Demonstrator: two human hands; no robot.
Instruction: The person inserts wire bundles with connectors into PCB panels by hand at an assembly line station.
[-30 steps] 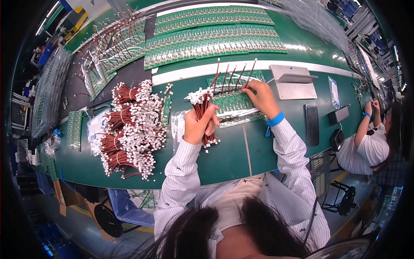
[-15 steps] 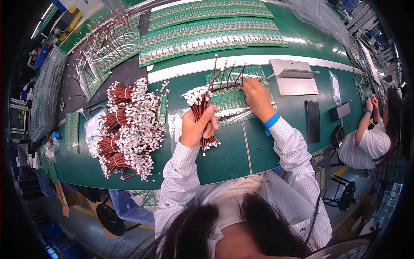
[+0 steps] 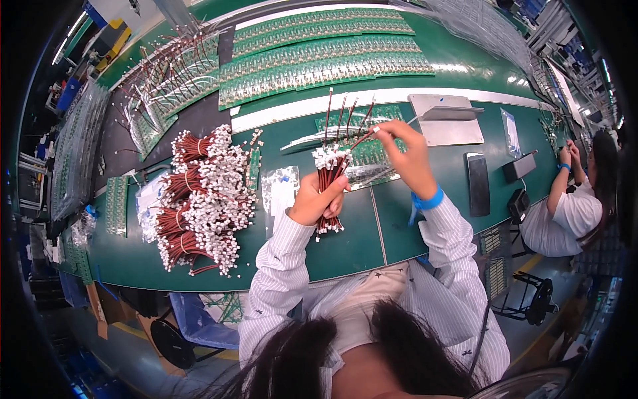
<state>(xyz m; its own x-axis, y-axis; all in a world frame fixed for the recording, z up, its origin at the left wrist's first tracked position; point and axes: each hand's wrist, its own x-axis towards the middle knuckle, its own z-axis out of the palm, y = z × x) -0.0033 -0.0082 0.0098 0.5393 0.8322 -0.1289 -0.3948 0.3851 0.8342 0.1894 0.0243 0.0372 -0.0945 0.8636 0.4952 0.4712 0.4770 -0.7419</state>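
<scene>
My left hand (image 3: 312, 201) is closed around a bundle of red-and-black cables (image 3: 327, 177) with white connectors at both ends, held above the bench's near part. Pinched between my right thumb and fingers is a single cable (image 3: 361, 139), its white end showing at the fingertips and its other end running toward the bundle. My right hand (image 3: 412, 159), with a blue band at the wrist, is over the right side of a green circuit board panel (image 3: 375, 154). Several cables (image 3: 329, 113) stand upright along the panel, which the bundle and hands partly hide. White strips lie across it.
Tied cable bundles (image 3: 199, 199) are heaped at the left. Rows of circuit boards (image 3: 325, 60) lie at the back; wired panels (image 3: 166, 93) stand at the back left. To the right are a metal bracket (image 3: 445, 130), a phone (image 3: 477, 186), a black box (image 3: 520, 167) and another person (image 3: 565, 219).
My right hand has drawn back from the panel, now with a cable showing in its fingers. My left hand and its bundle have shifted right. Another cable now stands on the panel.
</scene>
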